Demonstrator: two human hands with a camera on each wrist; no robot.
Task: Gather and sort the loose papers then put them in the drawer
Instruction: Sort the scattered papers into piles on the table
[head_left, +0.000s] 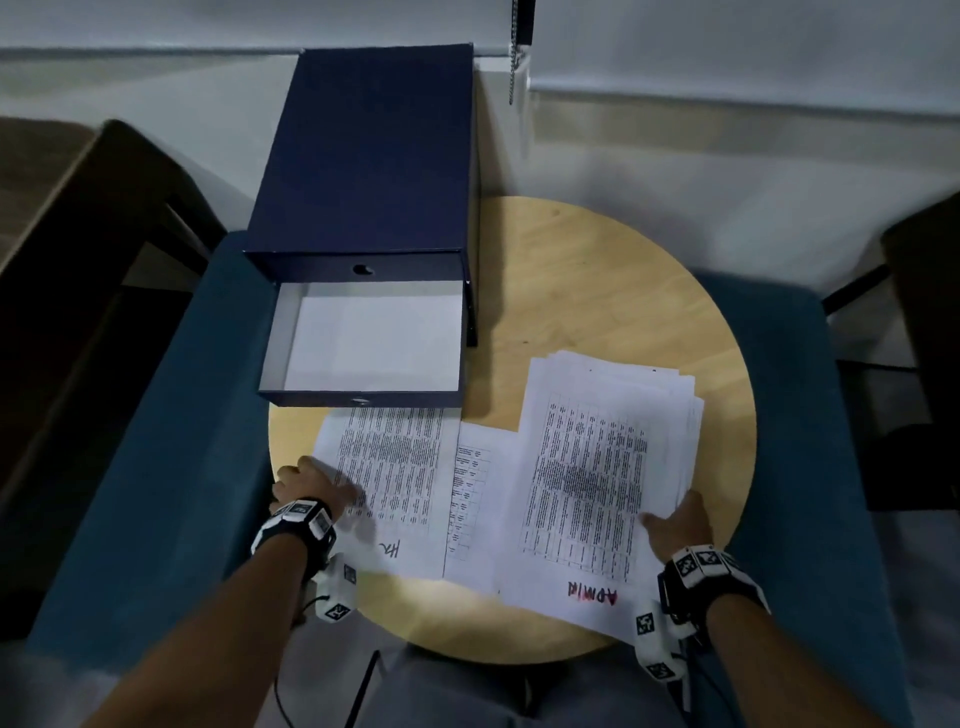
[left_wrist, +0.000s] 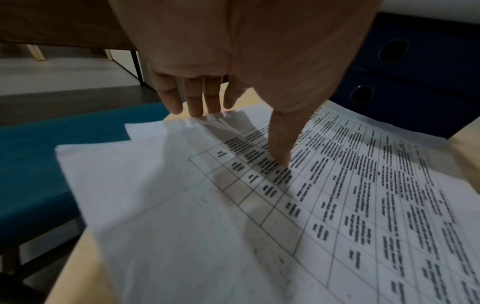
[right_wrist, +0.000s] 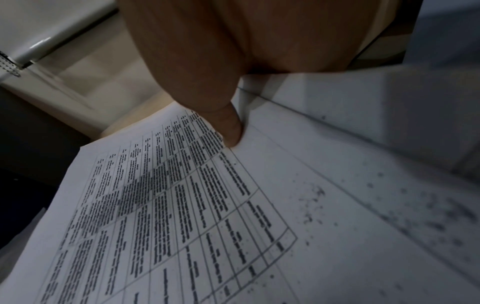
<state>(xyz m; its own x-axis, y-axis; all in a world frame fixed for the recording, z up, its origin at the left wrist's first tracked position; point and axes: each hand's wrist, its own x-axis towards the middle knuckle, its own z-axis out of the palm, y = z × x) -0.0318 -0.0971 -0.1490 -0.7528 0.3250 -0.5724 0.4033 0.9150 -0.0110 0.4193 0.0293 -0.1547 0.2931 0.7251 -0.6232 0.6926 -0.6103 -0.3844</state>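
Observation:
On the round wooden table (head_left: 597, 270) lie two paper piles with printed tables. The left pile (head_left: 400, 467) is marked "HR". My left hand (head_left: 311, 486) holds its left margin, thumb (left_wrist: 281, 156) pressed on top, fingers (left_wrist: 197, 102) down past the paper's edge. The right pile (head_left: 592, 467), marked "ADMIN", is a thicker, fanned stack. My right hand (head_left: 675, 525) grips its right edge; the thumb (right_wrist: 230, 125) lies on the top sheet and the fingers are hidden below. One more sheet (head_left: 478, 493) lies between and under the piles. The navy drawer (head_left: 363, 400) is pulled open and white inside.
The navy drawer box (head_left: 363, 156) stands at the table's back left, its second drawer (left_wrist: 420, 51) closed. A blue padded seat (head_left: 156, 441) surrounds the table. Dark wooden furniture (head_left: 78, 234) is at the left, a dark chair (head_left: 924, 312) at the right.

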